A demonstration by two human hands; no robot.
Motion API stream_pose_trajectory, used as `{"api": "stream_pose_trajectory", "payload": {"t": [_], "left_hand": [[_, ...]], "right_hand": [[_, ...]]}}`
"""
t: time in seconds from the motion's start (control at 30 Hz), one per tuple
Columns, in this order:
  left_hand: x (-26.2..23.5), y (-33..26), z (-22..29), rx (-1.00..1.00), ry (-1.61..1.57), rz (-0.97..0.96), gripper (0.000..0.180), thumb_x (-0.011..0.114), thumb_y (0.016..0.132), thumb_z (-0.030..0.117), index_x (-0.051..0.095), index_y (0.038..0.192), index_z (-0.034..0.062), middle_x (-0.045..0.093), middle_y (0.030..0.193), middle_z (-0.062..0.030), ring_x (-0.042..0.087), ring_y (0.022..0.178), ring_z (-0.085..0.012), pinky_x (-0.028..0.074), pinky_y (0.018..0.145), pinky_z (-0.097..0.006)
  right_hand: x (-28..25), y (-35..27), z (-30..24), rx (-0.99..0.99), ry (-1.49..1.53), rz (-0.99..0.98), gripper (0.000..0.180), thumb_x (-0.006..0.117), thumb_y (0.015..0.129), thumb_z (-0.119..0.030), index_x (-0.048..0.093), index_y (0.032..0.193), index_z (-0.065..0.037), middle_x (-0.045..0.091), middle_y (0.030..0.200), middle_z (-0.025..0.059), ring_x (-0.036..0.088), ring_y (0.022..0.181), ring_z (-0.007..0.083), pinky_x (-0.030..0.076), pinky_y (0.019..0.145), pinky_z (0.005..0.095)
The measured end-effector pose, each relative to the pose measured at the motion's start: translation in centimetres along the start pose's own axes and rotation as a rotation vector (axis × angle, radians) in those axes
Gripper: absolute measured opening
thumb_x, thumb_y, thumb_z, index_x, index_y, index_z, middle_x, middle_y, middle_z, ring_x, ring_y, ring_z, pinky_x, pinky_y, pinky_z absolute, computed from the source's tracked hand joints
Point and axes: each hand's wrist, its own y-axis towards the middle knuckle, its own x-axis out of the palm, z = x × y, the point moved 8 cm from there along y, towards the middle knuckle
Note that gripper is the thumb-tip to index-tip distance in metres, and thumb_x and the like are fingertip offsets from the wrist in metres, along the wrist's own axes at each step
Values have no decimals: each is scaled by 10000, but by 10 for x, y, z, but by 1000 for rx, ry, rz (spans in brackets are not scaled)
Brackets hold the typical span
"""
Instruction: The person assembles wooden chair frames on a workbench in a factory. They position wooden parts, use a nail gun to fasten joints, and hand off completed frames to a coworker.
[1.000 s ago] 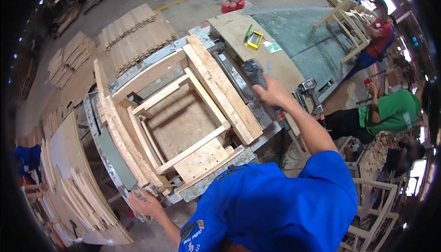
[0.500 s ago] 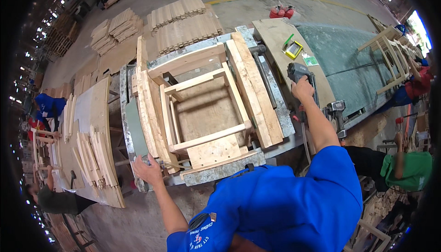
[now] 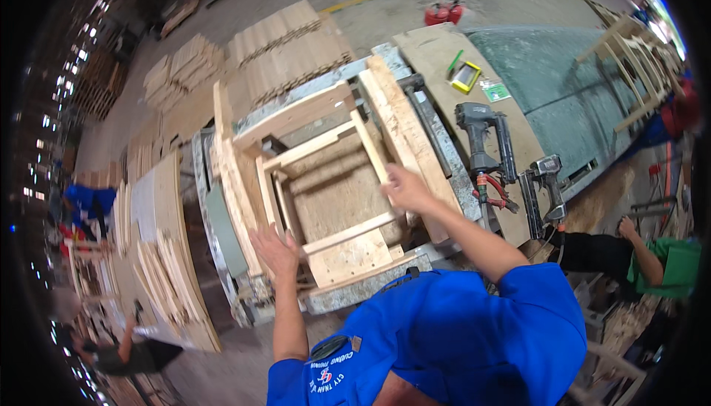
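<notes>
A square wooden chair frame (image 3: 311, 152) lies in a jig on the workbench, between thick wooden side beams (image 3: 413, 139). My left hand (image 3: 275, 250) is at the near left corner of the frame, palm down with fingers apart. On the right-hand rail, near its front end, my right hand (image 3: 406, 189) has its fingers curled over the wood, slightly blurred. A black-and-grey nail gun (image 3: 483, 138) lies on the board to the right of the jig. Beside it rests a second nail gun (image 3: 548, 180). Neither hand touches them.
Stacked wooden slats (image 3: 285, 47) are on the floor behind the bench. A yellow box (image 3: 466, 77) lies on the board at right, near a green-topped table (image 3: 544, 72). Loose wood strips (image 3: 167, 273) cover the left table. Other people work at both sides.
My right hand has let go of the nail gun and moved left onto the frame's rail. My left hand has moved right, from the clamp at the jig's edge to the frame's corner.
</notes>
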Motion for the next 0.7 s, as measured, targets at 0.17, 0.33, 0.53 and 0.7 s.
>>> {"api": "stream_pose_trajectory", "payload": {"t": [0.17, 0.33, 0.53, 0.7], "left_hand": [[46, 47, 49, 137, 142, -345, 630, 702, 867, 190, 552, 1443, -16, 367, 1579, -344, 203, 1535, -521, 102, 1289, -574], [61, 56, 38, 271, 245, -335, 653, 592, 893, 132, 462, 1513, -27, 267, 1612, -391, 107, 1557, -544, 45, 1285, -591], [94, 65, 23, 326, 341, -479, 651, 569, 911, 181, 436, 1514, -27, 221, 1585, -459, 125, 1530, -595, 57, 1269, -624], [64, 79, 8, 246, 154, -414, 753, 615, 866, 120, 359, 1567, 14, 247, 1579, -445, 192, 1523, -569, 121, 1274, -574]], "right_hand": [[40, 41, 56, 374, -261, 147, 771, 719, 913, -283, 384, 1543, 10, 523, 1426, 298, 574, 1286, 446, 505, 1067, 496], [56, 53, 95, 478, -223, -5, 630, 648, 858, -156, 466, 1436, 16, 628, 1315, 268, 629, 1237, 425, 533, 1010, 522], [46, 51, 92, 427, -198, 30, 478, 643, 796, -120, 626, 1243, 46, 722, 1102, 261, 723, 1056, 391, 590, 882, 501], [10, 28, 57, 383, -89, 55, 284, 645, 764, -98, 735, 1004, 26, 743, 919, 243, 753, 853, 376, 599, 749, 472]]}}
